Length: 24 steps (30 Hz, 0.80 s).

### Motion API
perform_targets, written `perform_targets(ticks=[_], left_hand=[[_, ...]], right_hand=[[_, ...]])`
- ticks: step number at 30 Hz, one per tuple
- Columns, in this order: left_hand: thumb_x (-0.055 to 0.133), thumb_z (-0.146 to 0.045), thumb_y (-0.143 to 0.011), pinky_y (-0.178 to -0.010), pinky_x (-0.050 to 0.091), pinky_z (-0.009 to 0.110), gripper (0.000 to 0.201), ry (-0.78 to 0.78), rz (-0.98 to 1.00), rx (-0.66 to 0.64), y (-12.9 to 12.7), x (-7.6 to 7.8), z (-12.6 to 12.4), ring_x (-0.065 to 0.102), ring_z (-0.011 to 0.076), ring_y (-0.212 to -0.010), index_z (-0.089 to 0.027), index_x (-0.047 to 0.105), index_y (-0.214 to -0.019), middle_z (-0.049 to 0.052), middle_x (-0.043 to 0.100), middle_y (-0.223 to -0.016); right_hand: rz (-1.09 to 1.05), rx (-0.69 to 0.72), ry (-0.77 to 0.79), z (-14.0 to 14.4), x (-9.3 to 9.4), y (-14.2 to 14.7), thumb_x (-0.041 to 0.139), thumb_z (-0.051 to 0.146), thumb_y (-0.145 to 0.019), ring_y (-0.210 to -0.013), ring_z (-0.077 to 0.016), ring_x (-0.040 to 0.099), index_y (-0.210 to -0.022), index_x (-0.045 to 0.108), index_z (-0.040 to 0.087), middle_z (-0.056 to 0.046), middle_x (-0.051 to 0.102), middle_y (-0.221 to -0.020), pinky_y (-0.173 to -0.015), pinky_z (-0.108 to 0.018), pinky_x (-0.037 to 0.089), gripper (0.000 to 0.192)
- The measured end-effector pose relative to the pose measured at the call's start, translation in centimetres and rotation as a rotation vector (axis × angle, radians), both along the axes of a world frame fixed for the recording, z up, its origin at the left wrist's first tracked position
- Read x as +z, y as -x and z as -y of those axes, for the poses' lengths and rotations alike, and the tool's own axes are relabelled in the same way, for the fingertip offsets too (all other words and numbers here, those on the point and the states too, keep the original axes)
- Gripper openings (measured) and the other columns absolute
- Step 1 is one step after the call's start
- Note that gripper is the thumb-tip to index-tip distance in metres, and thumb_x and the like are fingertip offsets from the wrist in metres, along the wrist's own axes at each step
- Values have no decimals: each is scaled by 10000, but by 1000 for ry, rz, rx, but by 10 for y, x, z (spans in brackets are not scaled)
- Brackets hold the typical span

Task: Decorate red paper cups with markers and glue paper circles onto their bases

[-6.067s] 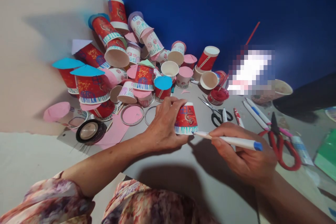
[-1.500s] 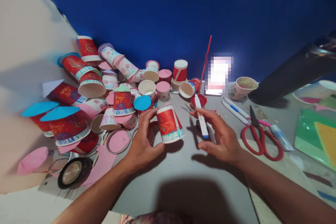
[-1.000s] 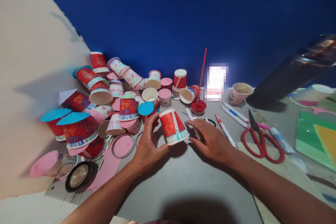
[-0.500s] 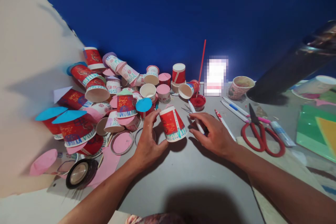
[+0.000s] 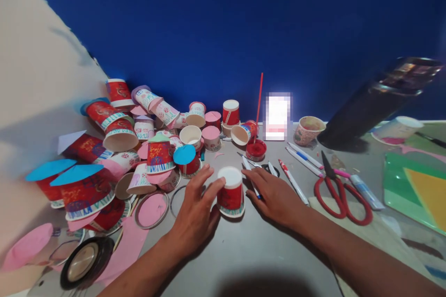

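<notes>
the red paper cup (image 5: 230, 193) now stands upside down on the grey table (image 5: 251, 250), rim flat on the surface and white base up. half a second earlier it was tilted and lifted off the table in the left hand; it has since been set down.

left hand (image 5: 195, 209): fingers spread and loosely curved, fingertips resting against the cup's left side and top edge. contact remains, but it no longer carries the cup's weight.

right hand (image 5: 275, 195): palm down on the table just right of the cup, fingers extended and relaxed, lying over a white pen (image 5: 248, 167). whether the fingers actually pinch the pen cannot be told; it looks laid down beneath them rather than held for writing, as it was six seconds ago.

judgement: the drawing on this cup appears finished, the cup being released.

surroundings: a heap of decorated cups (image 5: 139, 134) lies to the left, near the cup. red scissors (image 5: 339, 192) lie well to the right, with further pens (image 5: 296, 181) between them and the right hand. a red paint pot (image 5: 256, 149) stands behind.
</notes>
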<state>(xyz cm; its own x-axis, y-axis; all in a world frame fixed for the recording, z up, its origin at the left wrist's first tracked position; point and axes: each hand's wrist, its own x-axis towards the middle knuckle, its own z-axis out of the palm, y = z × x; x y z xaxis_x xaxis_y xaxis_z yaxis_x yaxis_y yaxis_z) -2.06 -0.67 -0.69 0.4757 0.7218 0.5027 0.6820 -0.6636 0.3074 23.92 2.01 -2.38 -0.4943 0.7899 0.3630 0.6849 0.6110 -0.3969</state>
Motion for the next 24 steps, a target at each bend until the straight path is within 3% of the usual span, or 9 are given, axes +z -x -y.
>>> perform_targets(ticks=[6,9,13,19,24], left_hand=[[646,-43,-763,-1216,377,675,858,117,-70,-133,-4,6,12,266,414,-1582,-314,319,-1508,185,347,-1578],[727,-173,-714,-1197,349,714,863,177,-7,-183,-2,13,14,287,459,-1557,-309,322,-1464,189,360,-1558],[807,-429,-790,-1170,378,686,766,237,120,-188,5,14,14,338,468,-1514,-309,355,-1397,195,391,-1507],[785,-756,-736,-1153,421,655,1067,188,185,-231,13,-17,-1,407,463,-1458,-314,276,-1563,191,432,-1451],[732,-804,-753,-1115,484,626,1049,184,228,-177,15,-40,-10,471,432,-1405,-354,289,-1591,163,477,-1396]], right_hand=[[-47,1,-101,0,-2,-1,488,158,-981,-1069,-328,744,-1388,538,180,-178,729,-1252,-831,-487,647,411],[-90,-8,-159,-2,-2,-1,489,170,-1009,-1012,-306,774,-1324,578,204,-152,767,-1197,-782,-457,660,330],[-174,16,-223,-3,-2,0,533,181,-1013,-948,-267,803,-1266,603,239,-107,804,-1111,-734,-400,675,269],[-236,7,-297,-7,-24,-8,627,263,-984,-868,-243,827,-1227,678,270,-48,840,-1055,-713,-345,686,249],[-235,-8,-279,-10,-26,-10,620,364,-1002,-801,-227,828,-1131,741,269,-37,847,-987,-656,-287,676,200]])
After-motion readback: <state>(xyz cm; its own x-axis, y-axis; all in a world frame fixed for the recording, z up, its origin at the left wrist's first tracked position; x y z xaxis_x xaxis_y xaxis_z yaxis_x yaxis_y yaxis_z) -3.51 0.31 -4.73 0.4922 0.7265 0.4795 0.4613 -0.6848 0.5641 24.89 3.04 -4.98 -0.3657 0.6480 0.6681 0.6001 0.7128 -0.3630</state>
